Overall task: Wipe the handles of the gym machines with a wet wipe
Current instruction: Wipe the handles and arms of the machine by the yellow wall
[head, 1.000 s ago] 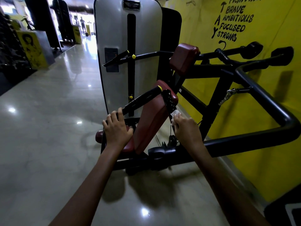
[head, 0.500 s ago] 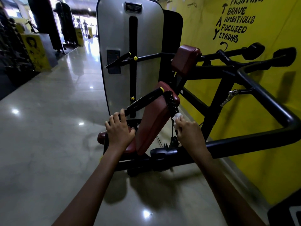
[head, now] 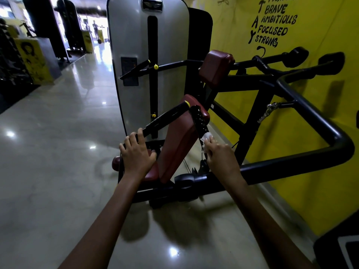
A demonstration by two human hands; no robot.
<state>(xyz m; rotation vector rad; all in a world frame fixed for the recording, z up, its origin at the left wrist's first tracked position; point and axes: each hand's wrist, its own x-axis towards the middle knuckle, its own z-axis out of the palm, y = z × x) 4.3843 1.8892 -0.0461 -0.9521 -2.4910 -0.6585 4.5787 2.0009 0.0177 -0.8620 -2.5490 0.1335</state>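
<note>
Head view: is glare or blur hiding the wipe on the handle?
Head view: the wet wipe on the ribbed black handle reads clearly in the right hand; backlight blows out the far corridor, ceiling lights glint off the floor, wide-angle distortion bends the frame tube, and the left hand is sharp.

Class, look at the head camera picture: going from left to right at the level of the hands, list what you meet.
Shiny floor → left hand on the left handle → red pad → wet wipe → right hand → black frame bar → yellow wall.
</note>
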